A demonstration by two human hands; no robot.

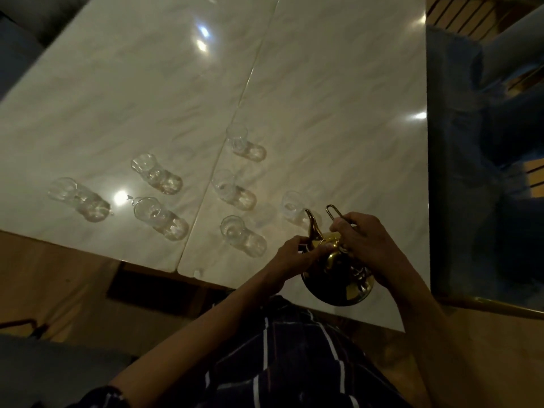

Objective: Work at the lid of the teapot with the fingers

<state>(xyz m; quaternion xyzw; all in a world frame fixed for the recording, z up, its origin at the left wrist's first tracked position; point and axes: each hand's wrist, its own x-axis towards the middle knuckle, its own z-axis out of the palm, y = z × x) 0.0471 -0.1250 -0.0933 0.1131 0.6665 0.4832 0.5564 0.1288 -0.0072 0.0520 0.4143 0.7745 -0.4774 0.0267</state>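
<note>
Both hands on a brass teapot (338,278)

Right hand (365,245) grips the wire handle (338,214); left hand (290,254) seems to pinch the half-hidden lid. Seven glasses (235,192) stand toward ten o'clock.

A: What's the person wearing?
B: Dark garment (294,357) with thin white stripes, crossing like a check. Short sleeve, dark cuff at the left upper arm (109,397).
A: Forearms, hands?
B: Both forearms bare, hands bare.

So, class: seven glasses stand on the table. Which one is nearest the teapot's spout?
The rightmost glass, just behind the spout of the teapot. The other six stand further left, apart from the hands.
</note>
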